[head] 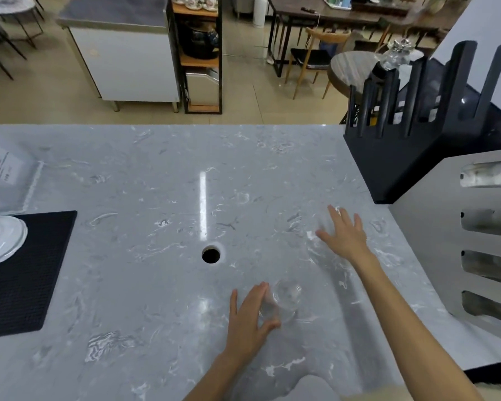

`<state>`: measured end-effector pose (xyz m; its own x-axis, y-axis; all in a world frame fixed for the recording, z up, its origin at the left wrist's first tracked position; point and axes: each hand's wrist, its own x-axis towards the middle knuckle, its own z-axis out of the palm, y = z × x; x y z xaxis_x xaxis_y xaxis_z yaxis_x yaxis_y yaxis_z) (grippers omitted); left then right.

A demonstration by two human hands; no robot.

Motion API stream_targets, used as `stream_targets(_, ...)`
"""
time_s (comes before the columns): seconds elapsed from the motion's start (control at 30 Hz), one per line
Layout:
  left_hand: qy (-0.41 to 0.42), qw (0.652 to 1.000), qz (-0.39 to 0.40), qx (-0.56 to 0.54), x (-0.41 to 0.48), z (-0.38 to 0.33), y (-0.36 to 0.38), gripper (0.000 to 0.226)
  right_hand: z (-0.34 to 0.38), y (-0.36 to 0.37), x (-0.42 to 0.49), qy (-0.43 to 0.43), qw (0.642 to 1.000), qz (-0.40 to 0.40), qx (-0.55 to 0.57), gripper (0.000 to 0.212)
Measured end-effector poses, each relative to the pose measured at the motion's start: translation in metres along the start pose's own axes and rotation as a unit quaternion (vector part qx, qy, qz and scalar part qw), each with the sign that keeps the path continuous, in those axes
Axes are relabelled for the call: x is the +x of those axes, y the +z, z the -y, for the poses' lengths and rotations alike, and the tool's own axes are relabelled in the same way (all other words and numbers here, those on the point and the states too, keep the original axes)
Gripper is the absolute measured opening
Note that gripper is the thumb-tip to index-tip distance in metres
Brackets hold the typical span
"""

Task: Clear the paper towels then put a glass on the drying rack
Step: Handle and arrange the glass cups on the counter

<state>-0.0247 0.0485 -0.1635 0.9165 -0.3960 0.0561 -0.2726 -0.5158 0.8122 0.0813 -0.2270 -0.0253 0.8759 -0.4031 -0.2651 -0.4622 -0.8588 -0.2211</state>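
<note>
Left hand (250,319) grips a clear glass (284,299) from the side, fingers and thumb wrapped round it; the glass sits low over the grey marble counter (156,183), near its front edge. Whether its base touches the surface cannot be told. Right hand (344,234) is released, fingers spread flat, palm down over the counter, well apart from the glass. Round hole (211,254) lies between glass and centre. Black mat (41,256) at far left carries white plates (0,241). Black slotted rack (402,134) stands at right rear.
</note>
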Motion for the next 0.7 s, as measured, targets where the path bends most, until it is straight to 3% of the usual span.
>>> stream_targets(0.23,0.002,1.000,0.011,0.022,0.000,0.000,-0.001,0.089,0.009,0.044,-0.041,-0.018,0.996,-0.087,0.024,0.052)
stream_targets(0.7,0.007,0.999,0.010,0.050,0.000,-0.001,0.001,0.079,0.022,0.055,-0.068,-0.034,0.992,-0.116,0.019,0.049)
